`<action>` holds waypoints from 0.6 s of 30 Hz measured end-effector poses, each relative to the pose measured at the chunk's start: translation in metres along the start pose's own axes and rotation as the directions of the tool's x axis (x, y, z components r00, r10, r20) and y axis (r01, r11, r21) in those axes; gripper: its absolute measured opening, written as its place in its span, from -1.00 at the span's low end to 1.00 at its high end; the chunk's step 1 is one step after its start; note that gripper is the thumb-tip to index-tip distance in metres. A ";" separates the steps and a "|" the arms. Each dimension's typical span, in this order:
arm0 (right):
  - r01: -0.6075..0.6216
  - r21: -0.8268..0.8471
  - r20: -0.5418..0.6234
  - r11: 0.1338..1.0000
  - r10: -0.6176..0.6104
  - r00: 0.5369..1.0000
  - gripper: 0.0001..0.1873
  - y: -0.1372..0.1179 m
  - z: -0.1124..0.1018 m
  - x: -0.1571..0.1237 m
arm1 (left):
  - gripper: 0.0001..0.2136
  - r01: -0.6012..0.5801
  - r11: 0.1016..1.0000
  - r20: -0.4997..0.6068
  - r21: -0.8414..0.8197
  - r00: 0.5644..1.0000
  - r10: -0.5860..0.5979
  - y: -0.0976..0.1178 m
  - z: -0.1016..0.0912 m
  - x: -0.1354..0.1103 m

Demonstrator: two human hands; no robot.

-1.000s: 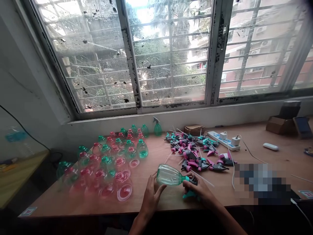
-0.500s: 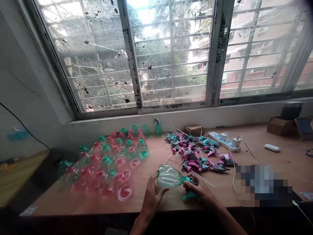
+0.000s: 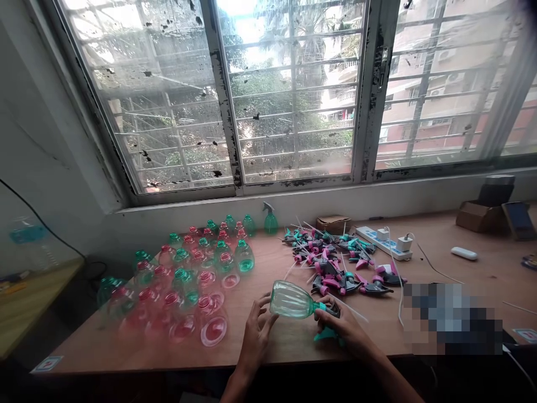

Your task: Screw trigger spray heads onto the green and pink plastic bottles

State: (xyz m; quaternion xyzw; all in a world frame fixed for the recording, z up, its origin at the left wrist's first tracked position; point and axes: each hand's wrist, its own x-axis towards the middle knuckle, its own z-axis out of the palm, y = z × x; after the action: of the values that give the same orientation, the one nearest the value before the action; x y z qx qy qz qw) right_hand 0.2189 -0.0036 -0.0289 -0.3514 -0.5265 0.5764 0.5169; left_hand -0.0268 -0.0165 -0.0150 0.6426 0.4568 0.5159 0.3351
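A clear green spray bottle (image 3: 291, 299) lies sideways in the air above the front of the table, its base towards the left. My left hand (image 3: 257, 327) is at that base, thumb beneath and fingers curled along the end. At the neck, my right hand (image 3: 338, 324) is closed around a spray head (image 3: 332, 309) with a teal collar and dark body. Its teal trigger (image 3: 325, 334) points down below my fingers. The head sits against the bottle's mouth; how tightly it is screwed on I cannot tell.
Several open pink bottles (image 3: 205, 313) and green bottles (image 3: 244, 257) stand at left. Behind my hands lies a pile of spray heads (image 3: 327, 252) with white tubes. A complete spray bottle (image 3: 271, 221) stands by the wall. A power strip (image 3: 384, 243) and cable lie at right.
My left thumb and fingers have shifted at the bottle's base, drawing in towards its left end. The bottle has turned slightly; my right hand keeps its place at the neck.
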 end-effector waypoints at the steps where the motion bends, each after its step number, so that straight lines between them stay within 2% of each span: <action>1: 0.001 0.000 0.002 1.000 -0.001 1.000 -0.62 0.001 0.000 0.000 | -0.71 0.006 1.000 0.009 -0.011 1.000 -0.006 0.000 0.000 0.000; 5: 0.006 -0.023 0.044 1.000 -0.005 0.999 -0.62 0.001 -0.001 -0.001 | -0.65 0.010 0.999 0.035 -0.045 0.999 -0.008 -0.001 0.000 -0.002; 9: 0.007 -0.043 0.061 0.999 -0.005 0.998 -0.61 0.001 -0.001 -0.002 | -0.69 -0.005 0.999 0.011 -0.037 1.000 0.005 -0.001 0.001 -0.004; 12: -0.002 -0.040 0.048 0.999 0.004 0.999 -0.61 0.000 -0.001 -0.001 | -0.67 -0.024 1.000 -0.001 0.012 1.000 0.024 0.000 0.002 -0.003; 18: 0.006 -0.017 0.013 1.000 -0.006 1.000 -0.62 -0.002 0.001 -0.001 | -0.49 -0.067 0.989 -0.035 0.134 0.997 0.072 0.000 0.002 -0.003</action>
State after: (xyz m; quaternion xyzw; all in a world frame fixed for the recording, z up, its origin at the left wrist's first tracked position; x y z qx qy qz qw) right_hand 0.2187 -0.0045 -0.0271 -0.3506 -0.5356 0.5725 0.5123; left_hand -0.0253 -0.0188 -0.0165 0.6685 0.4740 0.5086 0.2642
